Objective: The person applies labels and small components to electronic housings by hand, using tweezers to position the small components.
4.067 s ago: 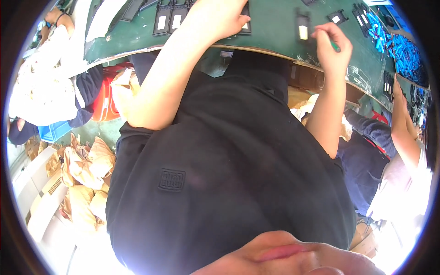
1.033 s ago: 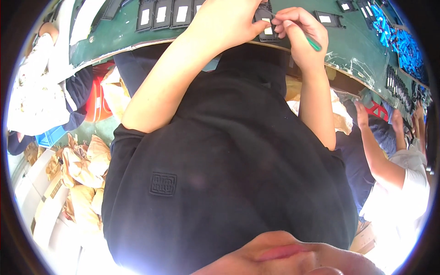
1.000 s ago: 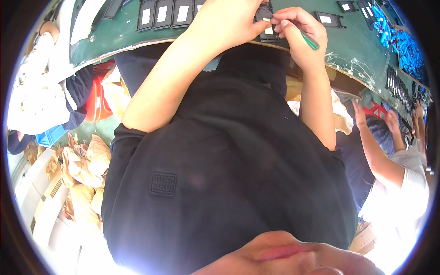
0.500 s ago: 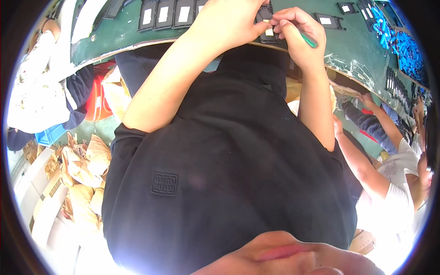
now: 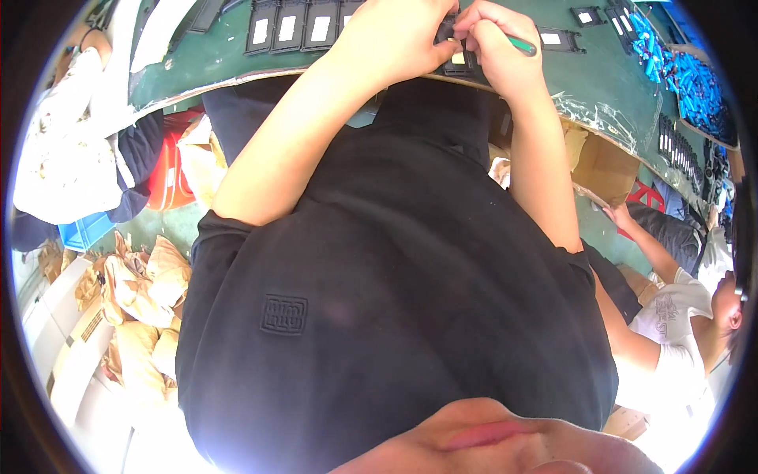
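My right hand (image 5: pixel 505 59) is closed in a pinch round a slim pen-like tool with a green handle (image 5: pixel 521 46); the tool's tip is hidden by my fingers. Under it, at the table's near edge, lies a flat black plastic part (image 5: pixel 459 66) with a pale label. My left hand (image 5: pixel 407 43) grips this part from the left, thumb bent against it, while some of its fingers run behind the thumb and out at the top. To the left stand several similar black parts (image 5: pixel 289 31) with white labels, side by side in a row.
The green table (image 5: pixel 213 67) curves across the top. Another labelled black part (image 5: pixel 559 39) lies right of my hand. Farther right are a heap of blue pieces (image 5: pixel 699 91) and a row of black parts (image 5: pixel 677 150). A co-worker (image 5: pixel 671 316) sits at the right; paper bags (image 5: pixel 142 276) lie lower left.
My right hand has shifted up and left, and the green handle has swung up to lie flatter. My left hand has hardly moved. The co-worker at the right has changed posture.
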Tool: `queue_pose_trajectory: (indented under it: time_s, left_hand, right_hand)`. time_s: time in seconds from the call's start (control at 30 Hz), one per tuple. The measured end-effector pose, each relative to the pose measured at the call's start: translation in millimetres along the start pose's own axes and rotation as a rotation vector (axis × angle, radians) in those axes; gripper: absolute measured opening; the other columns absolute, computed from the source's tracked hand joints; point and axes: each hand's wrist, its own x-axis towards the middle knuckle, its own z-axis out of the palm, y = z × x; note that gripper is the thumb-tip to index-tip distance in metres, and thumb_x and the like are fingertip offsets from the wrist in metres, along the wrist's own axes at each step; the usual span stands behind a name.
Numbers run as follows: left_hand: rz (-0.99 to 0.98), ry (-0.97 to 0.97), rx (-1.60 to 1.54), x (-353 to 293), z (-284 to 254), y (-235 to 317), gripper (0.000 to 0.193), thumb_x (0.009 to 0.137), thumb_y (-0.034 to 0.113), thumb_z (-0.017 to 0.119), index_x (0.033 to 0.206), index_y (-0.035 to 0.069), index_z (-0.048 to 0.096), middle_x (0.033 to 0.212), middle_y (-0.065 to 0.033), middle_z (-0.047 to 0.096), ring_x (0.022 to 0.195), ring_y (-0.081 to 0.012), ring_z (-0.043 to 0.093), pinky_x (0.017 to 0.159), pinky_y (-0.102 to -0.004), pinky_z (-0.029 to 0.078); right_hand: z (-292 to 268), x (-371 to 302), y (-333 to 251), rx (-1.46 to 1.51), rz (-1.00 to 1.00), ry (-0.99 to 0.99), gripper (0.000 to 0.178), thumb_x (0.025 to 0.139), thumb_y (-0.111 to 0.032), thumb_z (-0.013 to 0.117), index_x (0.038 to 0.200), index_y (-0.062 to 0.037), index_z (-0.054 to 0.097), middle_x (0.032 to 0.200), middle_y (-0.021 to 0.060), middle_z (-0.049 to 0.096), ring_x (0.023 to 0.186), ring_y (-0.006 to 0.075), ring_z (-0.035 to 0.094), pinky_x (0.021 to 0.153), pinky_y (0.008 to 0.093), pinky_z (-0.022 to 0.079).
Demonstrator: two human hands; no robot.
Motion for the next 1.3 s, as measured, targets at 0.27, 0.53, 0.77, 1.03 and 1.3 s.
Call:
queue_pose_trajectory:
  time_s: [0.27, 0.53, 0.77, 1.03, 1.3]
  left_hand:
    - [0.095, 0.240, 0.124, -18, -27, -40, 0.034, 0.074, -0.006, 0.056, 0.107, -0.006, 0.063, 0.113, -0.0255, 0.067, 0.112, -0.0445, 0.061, 0.101, -0.0473, 0.050]
    - [0.039, 0.067, 0.181, -22, -42, -52, 0.036, 0.074, 0.004, 0.069, 0.108, -0.005, 0.067, 0.108, -0.0234, 0.068, 0.112, -0.0412, 0.062, 0.102, -0.0459, 0.050]
    - [-0.064, 0.087, 0.172, -16, -16, -14, 0.031, 0.075, 0.016, 0.081, 0.095, 0.000, 0.063, 0.094, -0.0212, 0.065, 0.100, -0.0401, 0.063, 0.090, -0.0472, 0.051]
    - [0.058, 0.350, 0.077, -24, 27, -17, 0.027, 0.080, 0.018, 0.079, 0.091, -0.003, 0.066, 0.105, -0.0224, 0.070, 0.103, -0.0403, 0.065, 0.093, -0.0468, 0.053]
    - [0.069, 0.361, 0.163, -25, 36, -21, 0.030, 0.081, 0.021, 0.079, 0.096, -0.004, 0.071, 0.111, -0.0210, 0.072, 0.107, -0.0369, 0.067, 0.099, -0.0444, 0.052]
  right_hand:
    - [-32, -30, 5, -0.143, 0.036, 0.064, 0.019, 0.090, -0.007, 0.053, 0.090, 0.0014, 0.071, 0.082, 0.0033, 0.073, 0.075, 0.0094, 0.064, 0.071, 0.0265, 0.052]
    - [-91, -35, 1, -0.814, -0.142, 0.504, 0.013, 0.091, -0.008, 0.064, 0.096, -0.0037, 0.075, 0.085, 0.0083, 0.074, 0.083, 0.0136, 0.069, 0.080, 0.0288, 0.053]
    - [5, -34, -12, 0.067, -0.162, 0.210, 0.021, 0.096, 0.002, 0.054, 0.103, 0.0020, 0.074, 0.100, 0.0085, 0.074, 0.076, 0.0089, 0.062, 0.064, 0.0207, 0.047]
    - [13, -23, 14, 0.256, -0.002, 0.184, 0.018, 0.094, 0.002, 0.053, 0.095, 0.0043, 0.071, 0.086, 0.0060, 0.069, 0.070, 0.0088, 0.059, 0.060, 0.0221, 0.045]
    - [19, -22, 16, 0.082, 0.011, 0.231, 0.018, 0.092, 0.005, 0.054, 0.096, 0.0052, 0.071, 0.091, 0.0071, 0.072, 0.078, 0.0095, 0.065, 0.069, 0.0231, 0.052]
